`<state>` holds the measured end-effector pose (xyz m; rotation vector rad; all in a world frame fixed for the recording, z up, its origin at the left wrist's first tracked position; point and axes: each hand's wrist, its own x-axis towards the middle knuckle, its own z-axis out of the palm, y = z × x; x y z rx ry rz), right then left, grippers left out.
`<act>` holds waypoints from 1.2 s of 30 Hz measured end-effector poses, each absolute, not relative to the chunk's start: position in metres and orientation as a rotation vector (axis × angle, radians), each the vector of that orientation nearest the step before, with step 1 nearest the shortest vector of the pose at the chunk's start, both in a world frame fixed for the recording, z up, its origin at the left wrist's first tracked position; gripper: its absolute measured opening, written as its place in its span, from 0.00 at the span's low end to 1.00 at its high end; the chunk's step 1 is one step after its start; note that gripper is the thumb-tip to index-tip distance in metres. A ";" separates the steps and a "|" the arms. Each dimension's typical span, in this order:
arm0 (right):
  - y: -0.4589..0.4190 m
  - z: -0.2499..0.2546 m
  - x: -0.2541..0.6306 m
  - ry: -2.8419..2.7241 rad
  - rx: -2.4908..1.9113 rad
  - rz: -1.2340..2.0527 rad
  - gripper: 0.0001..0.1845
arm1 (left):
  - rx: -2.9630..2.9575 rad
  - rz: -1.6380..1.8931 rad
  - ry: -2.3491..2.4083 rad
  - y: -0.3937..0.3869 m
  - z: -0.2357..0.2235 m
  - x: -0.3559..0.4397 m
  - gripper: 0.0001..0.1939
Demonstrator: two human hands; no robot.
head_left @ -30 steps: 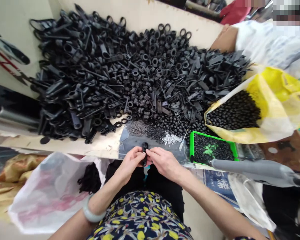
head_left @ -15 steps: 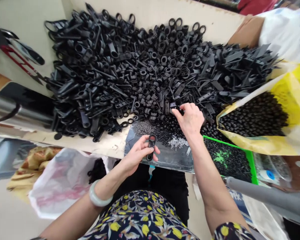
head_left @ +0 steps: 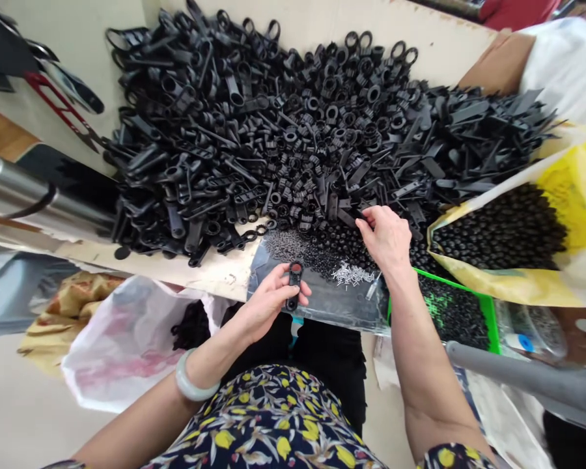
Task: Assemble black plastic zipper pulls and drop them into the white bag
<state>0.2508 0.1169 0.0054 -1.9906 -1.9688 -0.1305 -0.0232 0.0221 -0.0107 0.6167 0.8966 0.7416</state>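
Observation:
Between the thumb and fingers of my left hand (head_left: 273,293) is a black plastic clamp part (head_left: 294,286) with a ring at its top end, held above the dark work mat (head_left: 317,306). My right hand (head_left: 388,238) is at the front edge of the heap, thumb and fingertips pinched together among small black pieces; what they hold, if anything, is hidden. Flat black strips (head_left: 344,215) lie just left of its fingertips. Small silver pins (head_left: 351,273) form a little pile on the mat below it.
A large heap of black plastic parts (head_left: 200,130) covers the table's back. On the right are a yellow bag (head_left: 579,215) of black pieces and a green tray (head_left: 494,322). A metal cylinder (head_left: 78,202) lies at left, above a white plastic bag (head_left: 112,339).
My right hand has shifted slightly right along the front of the heap, its fingers drawn closer together. My left hand keeps the clamp part in nearly the same place. The whole view has shifted slightly.

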 end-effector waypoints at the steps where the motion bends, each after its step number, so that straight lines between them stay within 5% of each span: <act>1: 0.117 0.007 0.253 -1.949 -1.981 -0.109 0.07 | 0.584 0.746 0.897 0.021 -0.010 -0.024 0.21; 6: 0.102 0.017 0.257 -1.659 -1.796 -0.006 0.11 | 0.486 0.775 0.903 0.020 -0.010 -0.025 0.22; 13: 0.017 0.011 0.175 -1.087 -1.392 0.986 0.14 | 0.514 0.872 0.853 0.011 -0.003 -0.007 0.21; 18: -0.024 -0.017 0.139 -0.794 -1.381 1.261 0.18 | 0.565 1.021 0.926 -0.001 -0.009 -0.005 0.24; 23: -0.034 -0.021 0.170 -1.262 -1.620 1.047 0.20 | 0.705 0.936 0.969 -0.004 -0.014 -0.027 0.21; 28: -0.030 -0.004 0.195 -1.930 -1.340 0.977 0.19 | 0.650 0.798 0.906 -0.004 -0.012 -0.035 0.22; 36: -0.055 -0.007 0.159 -1.595 -1.618 0.722 0.15 | 0.408 0.978 0.849 -0.012 -0.006 -0.016 0.23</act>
